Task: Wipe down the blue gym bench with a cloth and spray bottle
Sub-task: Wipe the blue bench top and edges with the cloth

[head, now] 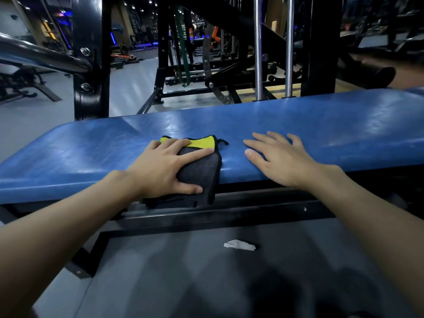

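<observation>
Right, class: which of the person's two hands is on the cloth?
The left hand: it lies flat on the grey-and-yellow cloth draped over the edge of the bench. The right hand rests flat on bare blue padding, apart from the cloth.

My left hand (165,166) and right hand (280,159) are bare, with short, plain fingernails (249,153). Both my slender forearms (68,214) are uncovered right to the view's edges.

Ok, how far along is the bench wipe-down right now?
Done: can't confirm; the blue bench shows glossy streaks, which may be wiping marks or just light. In hand: the left hand presses the grey-and-yellow cloth on the near edge; the right hand rests flat beside it. Left: probably the rest of the pad; no spray bottle is in view.
</observation>
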### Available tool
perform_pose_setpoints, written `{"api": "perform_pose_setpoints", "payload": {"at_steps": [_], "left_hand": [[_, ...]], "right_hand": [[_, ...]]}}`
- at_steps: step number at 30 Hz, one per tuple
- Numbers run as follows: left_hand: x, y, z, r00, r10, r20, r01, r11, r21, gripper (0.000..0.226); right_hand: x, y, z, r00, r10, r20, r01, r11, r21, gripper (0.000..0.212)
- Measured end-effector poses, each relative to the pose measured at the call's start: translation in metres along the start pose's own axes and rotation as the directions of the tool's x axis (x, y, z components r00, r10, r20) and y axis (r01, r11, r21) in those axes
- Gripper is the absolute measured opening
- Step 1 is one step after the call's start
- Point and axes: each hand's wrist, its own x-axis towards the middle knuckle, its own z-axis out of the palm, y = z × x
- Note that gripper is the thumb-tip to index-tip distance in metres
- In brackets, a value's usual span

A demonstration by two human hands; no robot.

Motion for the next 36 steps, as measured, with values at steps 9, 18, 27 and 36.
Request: {"api": "perform_pose_setpoints", "payload": {"at_steps": [9,18,27,36], "left_hand": [[0.060,0.073,-0.007,0.999,0.046,0.006,-0.046,0.998,-0.046,0.089],[-0.012,-0.017,-0.013,0.991,0.014,0.135,0.018,0.972,-0.234,0.097],[-0.006,-0.018,-0.014,0.987,0.022,0.160,0.014,0.975,-0.220,0.087],[0.012,-0.007,-0.011,0.987,0.063,0.146,-0.028,0.973,-0.231,0.061]], "right_hand": [[-0.026,0.010,0.014,0.826,0.199,-0.527,-0.102,0.973,0.208,0.038],[-0.015,-0.113,0.055,0.705,0.059,-0.707,0.064,0.987,0.147,0.044],[0.000,-0.070,0.058,0.711,-0.024,-0.703,-0.022,0.998,-0.056,0.049],[-0.010,-0.045,0.058,0.625,0.258,-0.737,-0.305,0.949,0.073,0.052]]}}
